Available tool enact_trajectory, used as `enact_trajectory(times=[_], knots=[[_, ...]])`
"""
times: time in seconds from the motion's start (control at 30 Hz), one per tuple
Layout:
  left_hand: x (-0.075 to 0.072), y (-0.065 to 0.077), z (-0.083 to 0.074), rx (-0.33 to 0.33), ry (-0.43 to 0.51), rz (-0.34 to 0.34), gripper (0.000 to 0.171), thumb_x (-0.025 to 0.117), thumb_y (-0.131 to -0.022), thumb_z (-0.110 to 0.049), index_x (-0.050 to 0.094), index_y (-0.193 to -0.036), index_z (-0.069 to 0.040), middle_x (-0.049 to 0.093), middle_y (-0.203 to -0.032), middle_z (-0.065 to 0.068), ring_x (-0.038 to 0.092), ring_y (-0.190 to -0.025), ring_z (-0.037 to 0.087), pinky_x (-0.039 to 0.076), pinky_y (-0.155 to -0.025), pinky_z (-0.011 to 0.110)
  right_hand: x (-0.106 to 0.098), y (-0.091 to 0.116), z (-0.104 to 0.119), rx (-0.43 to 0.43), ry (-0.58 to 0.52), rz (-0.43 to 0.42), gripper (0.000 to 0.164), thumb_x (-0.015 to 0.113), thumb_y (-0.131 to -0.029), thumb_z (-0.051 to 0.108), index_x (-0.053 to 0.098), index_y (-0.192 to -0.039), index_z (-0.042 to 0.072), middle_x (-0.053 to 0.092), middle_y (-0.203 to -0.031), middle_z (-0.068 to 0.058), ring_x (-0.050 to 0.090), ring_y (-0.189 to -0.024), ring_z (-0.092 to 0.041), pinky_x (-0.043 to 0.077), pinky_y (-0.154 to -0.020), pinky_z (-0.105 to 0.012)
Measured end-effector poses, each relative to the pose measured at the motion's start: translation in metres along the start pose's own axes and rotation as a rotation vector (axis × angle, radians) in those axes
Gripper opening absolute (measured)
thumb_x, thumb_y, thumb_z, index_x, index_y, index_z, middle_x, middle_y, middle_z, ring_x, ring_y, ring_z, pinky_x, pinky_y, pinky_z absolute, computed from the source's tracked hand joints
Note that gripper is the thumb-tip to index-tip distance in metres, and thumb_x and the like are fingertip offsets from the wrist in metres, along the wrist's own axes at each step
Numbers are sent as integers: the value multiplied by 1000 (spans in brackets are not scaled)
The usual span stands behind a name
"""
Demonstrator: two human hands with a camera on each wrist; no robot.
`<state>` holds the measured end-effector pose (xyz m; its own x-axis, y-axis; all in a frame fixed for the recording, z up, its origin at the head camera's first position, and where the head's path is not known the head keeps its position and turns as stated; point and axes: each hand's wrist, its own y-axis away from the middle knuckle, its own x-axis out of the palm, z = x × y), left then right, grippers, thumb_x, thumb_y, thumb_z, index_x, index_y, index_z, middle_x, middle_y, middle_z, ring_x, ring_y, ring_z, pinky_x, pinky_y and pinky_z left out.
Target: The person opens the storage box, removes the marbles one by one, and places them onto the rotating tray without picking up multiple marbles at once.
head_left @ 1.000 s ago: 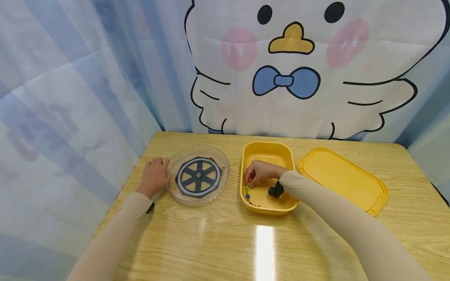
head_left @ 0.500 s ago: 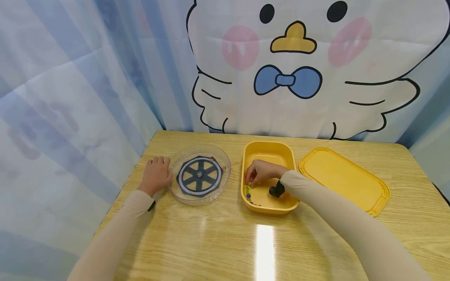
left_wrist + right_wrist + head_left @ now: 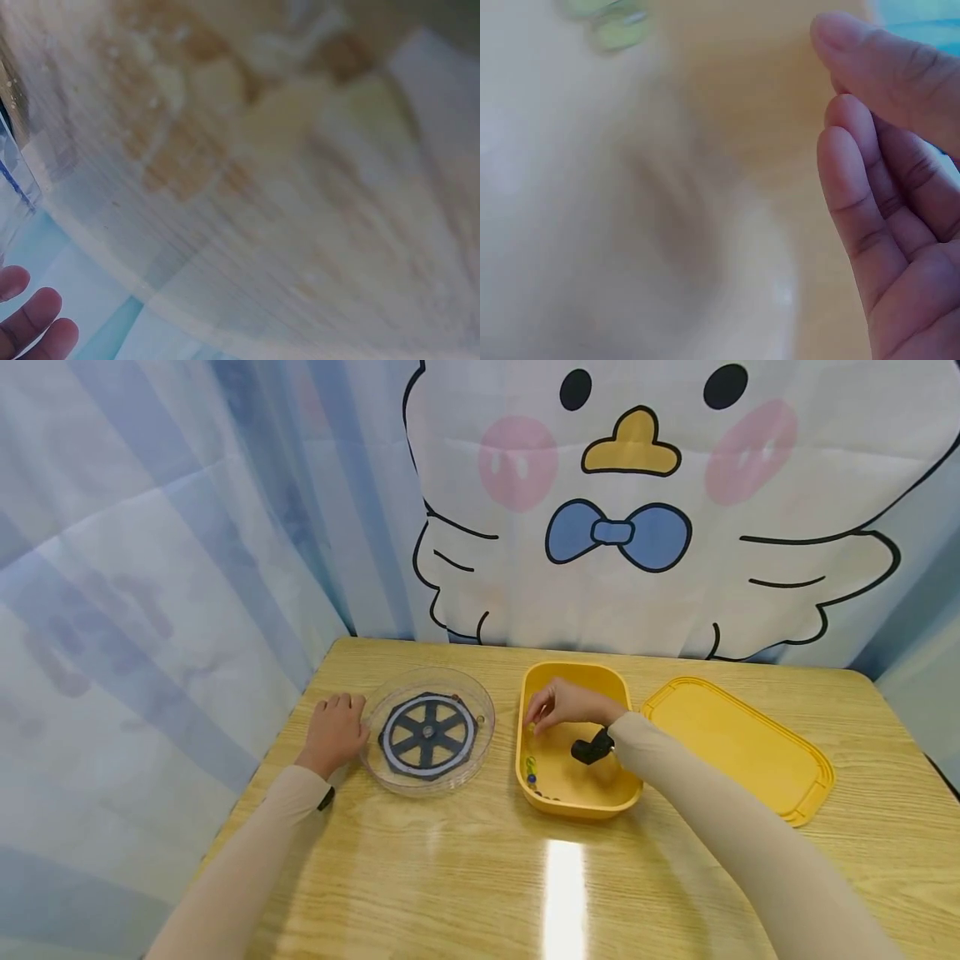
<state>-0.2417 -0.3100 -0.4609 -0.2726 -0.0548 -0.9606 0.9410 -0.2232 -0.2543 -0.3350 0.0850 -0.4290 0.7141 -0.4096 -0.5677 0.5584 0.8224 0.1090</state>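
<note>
Inside the yellow box (image 3: 634,785), my right hand (image 3: 570,703) is bent over the left wall, thumb and finger pinching a small yellow-green marble (image 3: 531,727). Mostly hidden by the fingertips, that marble does not show in the right wrist view, where the thumb (image 3: 885,64) covers the forefinger. More green marbles (image 3: 619,28) lie on the box floor, and a blue marble (image 3: 532,778) sits in the same row. My left hand (image 3: 335,735) rests on the table with relaxed fingers, its fingertips at the rim of a clear round dish (image 3: 390,781).
A dark six-spoked wheel shape (image 3: 427,735) shows in the dish, with a reddish marble (image 3: 455,697) and a clear marble (image 3: 480,719) near its edge. Right of the box lies a yellow lid (image 3: 738,747). A printed curtain (image 3: 607,602) hangs behind the table (image 3: 420,877).
My right hand has lifted and moved slightly toward the back of the box, away from the row of marbles, with a marble at its fingertips. The left hand stays by the dish.
</note>
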Motion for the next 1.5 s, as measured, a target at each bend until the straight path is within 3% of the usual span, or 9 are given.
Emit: enact_trajectory(times=[0.3, 0.63, 0.87, 1.0, 1.33, 1.5], knots=[[-2, 0, 1, -17, -2, 37, 28, 53, -88, -17, 53, -108, 3, 58, -100, 23, 57, -94, 38, 44, -85, 52, -6, -23, 33, 15, -44, -46, 25, 69, -82, 8, 69, -104, -3, 69, -105, -12, 65, -88, -13, 54, -82, -28], [0, -2, 1, -12, 1, 35, 29, 53, -88, -17, 52, -109, 2, 58, -99, 22, 57, -92, 38, 44, -84, 51, 19, -76, 68, 9, -57, -86, 23, 69, -83, 9, 70, -104, 0, 70, -103, -10, 64, -89, -14, 53, -84, -28], [1, -1, 2, -14, 6, 24, 28, 53, -88, -17, 52, -109, 2, 58, -98, 22, 57, -91, 38, 44, -83, 51, 52, -110, 72, -46, -78, -5, 20, 69, -82, 6, 71, -101, -2, 71, -98, -13, 66, -80, -11, 54, -80, -28], [1, -1, 1, -12, 9, 26, 29, 53, -88, -17, 52, -110, 2, 57, -99, 22, 56, -93, 38, 44, -84, 52, 68, -122, 72, -31, -72, 15, 19, 70, -80, 4, 72, -98, -2, 72, -95, -13, 66, -78, -9, 54, -78, -25], [3, -1, 0, -16, -4, 30, 28, 52, -88, -16, 53, -110, 2, 58, -100, 23, 56, -94, 39, 44, -85, 52, 93, -135, 70, 0, 48, 158, 11, 71, -77, -2, 73, -88, -1, 71, -89, -13, 63, -71, -7, 53, -69, -20], [2, -2, 1, -14, -5, 23, 27, 52, -88, -15, 52, -108, 2, 57, -98, 22, 56, -92, 39, 43, -84, 52, 98, -140, 68, 26, 86, 191, 10, 72, -76, -2, 73, -86, 1, 71, -87, -12, 61, -69, -6, 52, -68, -20]])
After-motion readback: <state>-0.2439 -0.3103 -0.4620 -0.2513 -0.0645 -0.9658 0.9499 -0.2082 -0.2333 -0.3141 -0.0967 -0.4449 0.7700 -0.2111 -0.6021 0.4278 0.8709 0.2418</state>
